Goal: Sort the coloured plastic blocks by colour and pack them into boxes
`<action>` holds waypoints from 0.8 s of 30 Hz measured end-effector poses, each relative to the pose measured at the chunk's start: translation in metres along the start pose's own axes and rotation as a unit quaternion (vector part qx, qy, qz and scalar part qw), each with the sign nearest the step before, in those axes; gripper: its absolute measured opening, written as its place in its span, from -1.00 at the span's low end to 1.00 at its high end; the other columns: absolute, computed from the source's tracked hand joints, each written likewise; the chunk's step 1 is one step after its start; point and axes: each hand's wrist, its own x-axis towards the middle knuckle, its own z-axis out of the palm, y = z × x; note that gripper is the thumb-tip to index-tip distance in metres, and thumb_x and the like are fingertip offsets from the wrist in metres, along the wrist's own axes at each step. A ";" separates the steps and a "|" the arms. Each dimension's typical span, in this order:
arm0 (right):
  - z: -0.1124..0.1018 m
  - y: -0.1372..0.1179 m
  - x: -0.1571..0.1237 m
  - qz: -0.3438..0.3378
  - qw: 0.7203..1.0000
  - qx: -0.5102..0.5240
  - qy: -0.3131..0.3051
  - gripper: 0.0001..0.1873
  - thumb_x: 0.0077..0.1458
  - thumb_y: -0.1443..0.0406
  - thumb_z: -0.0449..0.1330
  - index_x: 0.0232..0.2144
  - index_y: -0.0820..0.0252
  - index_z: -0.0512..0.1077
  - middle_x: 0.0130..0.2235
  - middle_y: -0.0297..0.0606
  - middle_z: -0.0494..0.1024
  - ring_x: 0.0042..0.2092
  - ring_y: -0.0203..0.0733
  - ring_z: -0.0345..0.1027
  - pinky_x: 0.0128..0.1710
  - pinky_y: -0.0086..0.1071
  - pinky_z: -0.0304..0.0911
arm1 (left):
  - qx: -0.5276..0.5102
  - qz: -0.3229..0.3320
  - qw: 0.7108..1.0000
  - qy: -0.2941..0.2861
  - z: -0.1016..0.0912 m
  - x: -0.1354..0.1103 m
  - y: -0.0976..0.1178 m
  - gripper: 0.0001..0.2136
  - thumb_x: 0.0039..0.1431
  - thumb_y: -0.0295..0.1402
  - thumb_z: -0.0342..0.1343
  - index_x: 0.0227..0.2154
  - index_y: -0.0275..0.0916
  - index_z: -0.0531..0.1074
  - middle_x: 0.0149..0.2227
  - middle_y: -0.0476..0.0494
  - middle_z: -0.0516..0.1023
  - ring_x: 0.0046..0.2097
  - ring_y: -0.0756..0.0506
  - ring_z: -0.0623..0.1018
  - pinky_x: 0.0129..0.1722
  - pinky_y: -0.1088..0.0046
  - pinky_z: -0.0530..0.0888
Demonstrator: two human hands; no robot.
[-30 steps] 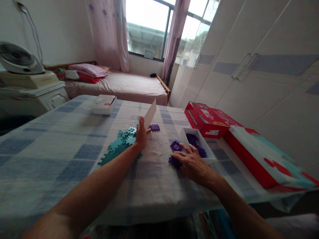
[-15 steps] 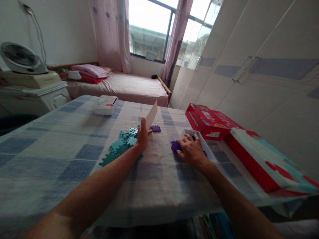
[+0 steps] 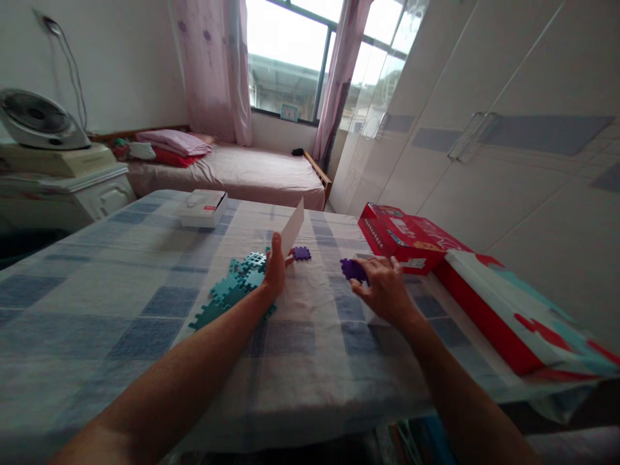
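My left hand point(image 3: 274, 266) holds a white card point(image 3: 292, 227) upright above the checked tablecloth point(image 3: 145, 303). Just left of it lies a heap of teal interlocking puzzle pieces point(image 3: 232, 290). A single purple piece point(image 3: 301, 253) rests on the cloth beyond the card. My right hand point(image 3: 385, 289) is raised a little over the table and pinches purple puzzle pieces point(image 3: 352, 269) at its fingertips. The white tray seen under that hand is mostly hidden by it.
A red box point(image 3: 404, 236) and a red-and-teal box lid point(image 3: 508, 310) sit along the table's right side. A small white box point(image 3: 203, 208) lies at the far left. Behind are a bed point(image 3: 242, 168), a fan point(image 3: 36, 119) and wardrobe doors point(image 3: 484, 129).
My right hand was flat on purple pieces beside the tray, then closed on them and lifted them off the cloth. The left hand with the card has stayed put.
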 end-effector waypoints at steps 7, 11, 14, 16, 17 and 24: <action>-0.006 0.054 0.002 0.169 0.983 -0.071 0.012 -0.51 0.10 0.06 0.04 -0.01 0.20 0.40 -0.17 -0.03 0.53 -0.06 0.06 0.33 0.00 -0.02 0.04 | -0.006 0.009 1.000 -0.001 0.000 -0.002 0.002 -0.49 0.19 0.03 -0.08 0.00 -0.26 0.39 -0.11 -0.22 0.50 -0.26 -0.05 0.53 -0.45 0.56 0.48; 0.004 0.061 0.001 0.179 0.983 -0.037 -0.009 -0.48 0.12 -0.02 0.02 -0.04 0.20 0.42 -0.15 -0.03 0.52 -0.04 0.07 0.33 -0.05 -0.05 0.11 | -0.005 0.005 1.000 -0.005 0.000 -0.004 0.003 -0.50 0.22 0.00 -0.11 0.02 -0.27 0.37 -0.12 -0.23 0.50 -0.24 -0.05 0.53 -0.45 0.57 0.48; -0.002 0.052 0.005 0.169 0.985 0.004 0.048 -0.51 0.16 0.05 -0.01 -0.03 0.23 0.40 -0.07 -0.01 0.49 0.01 0.05 0.30 -0.05 -0.11 0.15 | -0.012 0.008 1.000 0.003 0.001 -0.004 0.004 -0.49 0.21 0.02 -0.10 0.01 -0.27 0.38 -0.11 -0.23 0.49 -0.23 -0.06 0.52 -0.43 0.57 0.48; -0.008 0.036 0.013 0.126 0.988 0.051 0.071 -0.55 0.17 0.12 -0.01 -0.02 0.26 0.40 -0.02 -0.02 0.47 0.04 0.02 0.28 -0.01 -0.15 0.15 | -0.014 0.017 1.000 0.016 0.000 -0.004 0.004 -0.47 0.20 0.03 -0.11 0.02 -0.28 0.37 -0.10 -0.24 0.49 -0.21 -0.06 0.52 -0.42 0.57 0.48; -0.010 0.025 0.019 0.098 0.990 0.076 0.070 -0.57 0.17 0.15 0.00 -0.01 0.27 0.39 -0.01 -0.03 0.47 0.06 0.00 0.27 0.02 -0.17 0.14 | -0.015 0.022 0.999 0.023 0.000 -0.003 0.004 -0.46 0.20 0.04 -0.11 0.03 -0.28 0.36 -0.09 -0.24 0.48 -0.20 -0.07 0.52 -0.41 0.57 0.48; 0.038 -0.070 0.073 0.007 0.982 0.172 -0.078 -0.45 0.12 0.12 0.07 0.12 0.24 0.26 0.12 -0.07 0.36 0.11 -0.02 0.21 0.05 -0.19 0.12 | -0.018 0.042 0.998 0.042 -0.003 0.001 0.000 -0.49 0.21 0.02 -0.14 0.01 -0.27 0.36 -0.06 -0.23 0.47 -0.19 -0.08 0.52 -0.40 0.54 0.49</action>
